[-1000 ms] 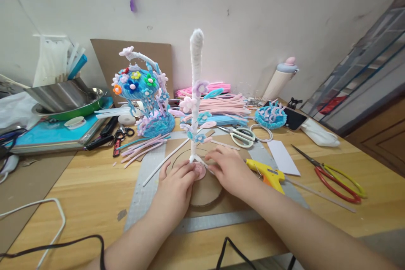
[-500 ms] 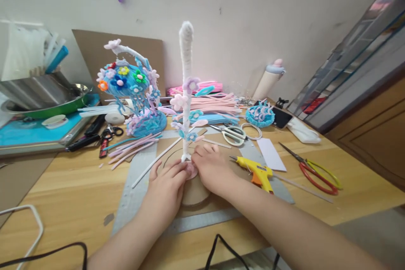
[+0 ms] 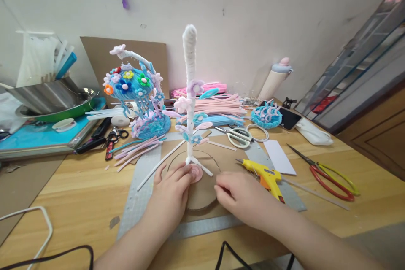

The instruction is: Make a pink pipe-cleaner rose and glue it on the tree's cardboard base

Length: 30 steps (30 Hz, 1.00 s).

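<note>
A white fuzzy stem (image 3: pixel 190 71) stands upright, with pipe-cleaner flowers (image 3: pixel 195 88) and leaves along it and a white foot (image 3: pixel 203 167) splayed at its base. Beside that foot a flat pink coil (image 3: pixel 196 174) lies on the round cardboard disc (image 3: pixel 202 196). My left hand (image 3: pixel 172 183) rests with its fingers outstretched, their tips touching the coil's left side and close to the stem's base. At the disc's right edge, my right hand (image 3: pixel 238 192) is curled closed; what its fingers hold, if anything, is hidden.
A yellow glue gun (image 3: pixel 262 175) lies just right of my right hand. Red-and-yellow-handled scissors (image 3: pixel 330 179) and white-handled scissors (image 3: pixel 238 137) lie farther off. A blue flower-covered model (image 3: pixel 133 84) stands back left. Pink pipe cleaners (image 3: pixel 218 105) are piled behind the stem.
My right hand has left the pink coil and moved right to the disc's edge, uncovering the coil and the stem's right foot. My left hand stays by the coil.
</note>
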Each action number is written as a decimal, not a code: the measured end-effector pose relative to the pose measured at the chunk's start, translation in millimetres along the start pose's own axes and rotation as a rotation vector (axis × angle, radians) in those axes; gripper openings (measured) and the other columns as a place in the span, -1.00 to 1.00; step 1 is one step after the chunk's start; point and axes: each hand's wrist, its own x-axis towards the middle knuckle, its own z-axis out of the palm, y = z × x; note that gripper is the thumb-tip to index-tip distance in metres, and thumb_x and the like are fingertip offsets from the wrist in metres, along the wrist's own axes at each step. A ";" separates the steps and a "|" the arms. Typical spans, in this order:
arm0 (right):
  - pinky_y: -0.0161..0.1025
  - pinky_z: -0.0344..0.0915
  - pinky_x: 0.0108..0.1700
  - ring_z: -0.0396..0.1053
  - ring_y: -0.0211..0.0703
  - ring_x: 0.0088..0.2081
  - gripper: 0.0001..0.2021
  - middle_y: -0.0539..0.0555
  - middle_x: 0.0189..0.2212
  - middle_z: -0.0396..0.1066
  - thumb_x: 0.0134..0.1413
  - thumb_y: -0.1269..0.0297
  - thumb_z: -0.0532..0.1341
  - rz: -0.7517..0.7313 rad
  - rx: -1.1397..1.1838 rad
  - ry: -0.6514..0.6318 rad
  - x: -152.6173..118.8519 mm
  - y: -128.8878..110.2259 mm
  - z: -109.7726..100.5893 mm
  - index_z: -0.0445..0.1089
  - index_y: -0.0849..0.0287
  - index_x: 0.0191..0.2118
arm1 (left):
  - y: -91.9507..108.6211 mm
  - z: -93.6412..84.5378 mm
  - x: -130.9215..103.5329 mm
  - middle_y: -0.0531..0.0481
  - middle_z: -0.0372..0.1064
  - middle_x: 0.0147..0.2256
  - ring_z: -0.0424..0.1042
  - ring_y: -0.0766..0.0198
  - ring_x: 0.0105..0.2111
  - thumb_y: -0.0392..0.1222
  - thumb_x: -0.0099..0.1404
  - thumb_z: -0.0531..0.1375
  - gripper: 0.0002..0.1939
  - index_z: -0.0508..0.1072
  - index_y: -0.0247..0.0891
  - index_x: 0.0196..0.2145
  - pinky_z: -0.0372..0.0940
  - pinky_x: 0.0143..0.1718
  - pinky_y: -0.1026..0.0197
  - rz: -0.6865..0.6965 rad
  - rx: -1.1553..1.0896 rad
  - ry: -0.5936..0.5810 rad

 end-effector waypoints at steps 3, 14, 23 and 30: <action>-0.30 -0.15 -0.49 0.10 -0.34 -0.54 -0.71 -0.09 -0.61 0.18 0.10 0.35 0.06 -0.003 -0.002 -0.051 -7.7 1.4 2.0 0.05 0.19 -0.61 | -0.3 0.4 -0.2 0.13 0.44 0.01 0.30 0.15 0.10 -0.35 0.35 0.04 -0.64 0.44 0.08 -0.06 -0.12 0.18 -0.13 0.010 0.015 0.012; -0.30 -0.01 -0.47 0.15 -0.25 -0.52 -0.67 -0.06 -0.62 0.15 0.15 0.21 0.02 0.145 -0.076 0.261 0.8 38.6 -31.6 0.04 0.13 -0.61 | -1.5 0.0 0.4 0.12 0.44 0.01 0.28 0.14 0.12 -0.34 0.36 0.03 -0.65 0.44 0.09 -0.07 -0.11 0.17 -0.15 0.007 0.028 -0.003; 0.00 0.29 -0.11 0.35 0.16 -0.04 -0.61 0.28 -0.06 0.40 0.15 0.11 0.06 0.309 -0.200 0.539 6.9 103.9 -59.9 0.33 0.19 0.02 | -1.9 0.2 0.3 0.11 0.44 0.01 0.29 0.14 0.11 -0.35 0.36 0.02 -0.65 0.45 0.06 -0.09 -0.13 0.16 -0.13 0.015 0.023 0.011; -0.09 0.34 -0.03 0.39 -0.06 -0.07 -0.68 0.16 -0.07 0.43 0.21 0.31 0.01 0.001 0.031 0.374 -22.2 55.1 -23.1 0.32 0.12 0.03 | -2.7 0.0 0.3 0.12 0.41 0.05 0.25 0.13 0.14 -0.36 0.37 -0.02 -0.61 0.40 0.08 -0.03 -0.14 0.15 -0.16 0.022 0.051 -0.039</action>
